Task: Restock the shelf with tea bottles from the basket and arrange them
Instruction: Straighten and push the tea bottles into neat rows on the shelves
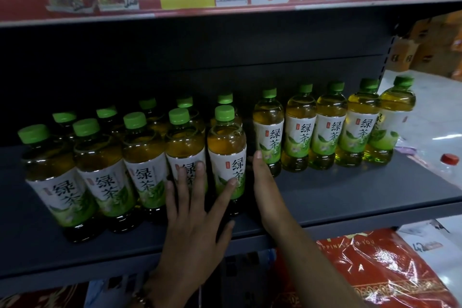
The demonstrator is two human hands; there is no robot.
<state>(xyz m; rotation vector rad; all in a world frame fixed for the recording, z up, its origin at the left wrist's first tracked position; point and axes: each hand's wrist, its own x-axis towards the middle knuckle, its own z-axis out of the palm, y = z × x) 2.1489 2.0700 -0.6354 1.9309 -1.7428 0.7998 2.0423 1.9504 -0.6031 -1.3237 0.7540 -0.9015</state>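
Right now both hands frame the rightmost front green-capped clear plastic tea bottle on the dark grey metal shelf. The left hand lies flat against the labels of this bottle and its left neighbour, fingers spread apart, gripping nothing; the right hand stands edge-on just right of that bottle, fingers together and straight. Further right of it, a back row of matching tea bottles stands upright. To square this row well, push low on the bottle, evenly, so nothing tips. No basket is visible.
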